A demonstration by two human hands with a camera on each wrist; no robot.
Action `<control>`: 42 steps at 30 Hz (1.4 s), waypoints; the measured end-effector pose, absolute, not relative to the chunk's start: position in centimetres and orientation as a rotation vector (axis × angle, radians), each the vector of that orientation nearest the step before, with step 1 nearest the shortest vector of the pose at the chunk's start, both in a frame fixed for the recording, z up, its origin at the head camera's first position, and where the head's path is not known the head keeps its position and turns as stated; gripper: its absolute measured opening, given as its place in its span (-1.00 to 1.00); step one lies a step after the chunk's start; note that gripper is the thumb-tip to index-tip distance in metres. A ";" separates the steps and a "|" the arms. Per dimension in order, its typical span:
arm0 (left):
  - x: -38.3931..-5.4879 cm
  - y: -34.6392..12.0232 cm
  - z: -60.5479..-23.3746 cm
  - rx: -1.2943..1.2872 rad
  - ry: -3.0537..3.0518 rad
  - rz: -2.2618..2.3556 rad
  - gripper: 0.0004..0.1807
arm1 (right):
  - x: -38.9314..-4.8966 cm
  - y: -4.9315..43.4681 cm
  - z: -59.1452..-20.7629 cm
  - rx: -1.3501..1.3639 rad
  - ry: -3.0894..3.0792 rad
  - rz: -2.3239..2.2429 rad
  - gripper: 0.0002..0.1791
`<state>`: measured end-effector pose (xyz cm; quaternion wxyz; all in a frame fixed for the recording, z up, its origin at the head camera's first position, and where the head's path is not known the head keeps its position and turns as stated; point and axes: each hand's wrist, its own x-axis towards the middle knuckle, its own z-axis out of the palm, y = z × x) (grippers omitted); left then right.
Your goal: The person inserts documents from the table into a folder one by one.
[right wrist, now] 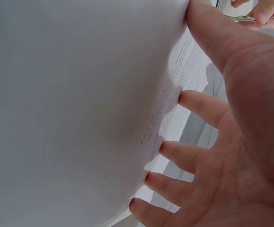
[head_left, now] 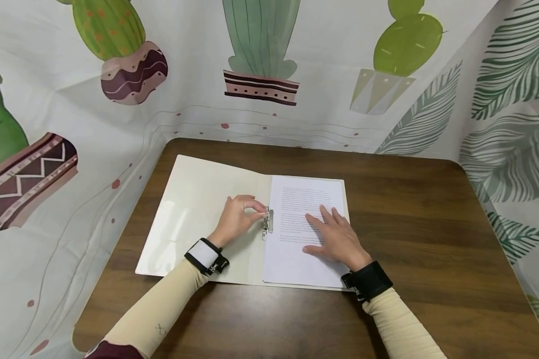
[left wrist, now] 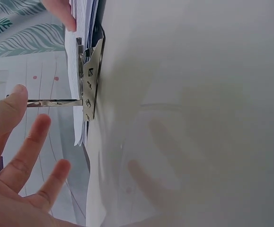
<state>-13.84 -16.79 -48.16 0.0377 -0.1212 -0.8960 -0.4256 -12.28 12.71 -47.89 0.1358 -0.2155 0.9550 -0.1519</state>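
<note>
A cream file folder (head_left: 197,199) lies spread wide on the table, a stack of printed paper (head_left: 292,259) on its right half. Along the spine sits a metal binder clip mechanism (left wrist: 90,78). My left hand (head_left: 238,219) pinches the mechanism's raised metal lever (left wrist: 51,102) between thumb and index finger, its other fingers held apart from it. On the printed page, my right hand (head_left: 337,234) rests with fingers spread; their tips touch the sheet in the right wrist view. The paper's edge at the clip is partly hidden in the head view.
The brown wooden table (head_left: 413,224) extends to the right of the folder and in front of it. Behind hangs a white cloth (head_left: 197,60) printed with cacti and leaves. Both wrists wear black straps (head_left: 370,281).
</note>
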 end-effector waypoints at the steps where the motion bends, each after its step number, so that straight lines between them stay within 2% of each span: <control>1: -13.7 -16.8 -48.2 -0.371 -2.749 -1.315 -0.96 | -12.3 12.7 -47.9 -0.624 2.764 -0.440 -0.01; 18: -12.3 -17.3 -48.5 -0.420 -2.781 -1.322 -0.93 | -12.5 12.8 -48.0 -0.627 2.764 -0.449 -0.01; 38: -13.4 -17.9 -48.3 -0.510 -2.951 -1.265 -0.90 | -12.5 12.8 -48.2 -0.619 2.763 -0.459 0.00; 40: -13.6 -17.7 -48.2 -0.506 -2.996 -1.210 -0.77 | -12.6 12.7 -48.3 -0.612 2.758 -0.456 0.01; 42: -13.8 -17.6 -48.1 -0.482 -3.052 -1.158 -0.55 | -12.7 12.8 -48.3 -0.606 2.754 -0.452 0.01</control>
